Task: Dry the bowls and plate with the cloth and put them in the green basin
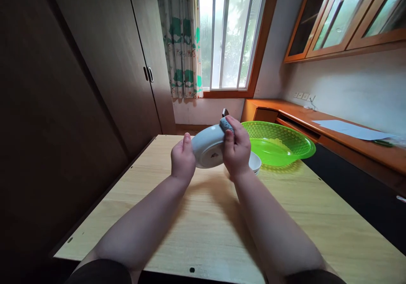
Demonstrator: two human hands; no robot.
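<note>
The left hand (183, 158) has fingers clamped on the plate (207, 144), the right hand (237, 148) on a sponge (226, 124) at the plate's rim.

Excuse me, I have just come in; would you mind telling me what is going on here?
A person holds a tilted pale plate above the table, underside toward the camera. The left grip has one edge; the right grip holds what looks like a blue-grey sponge at the opposite edge. At least one white bowl stands on the table, partly hidden, beside a green basin.
</note>
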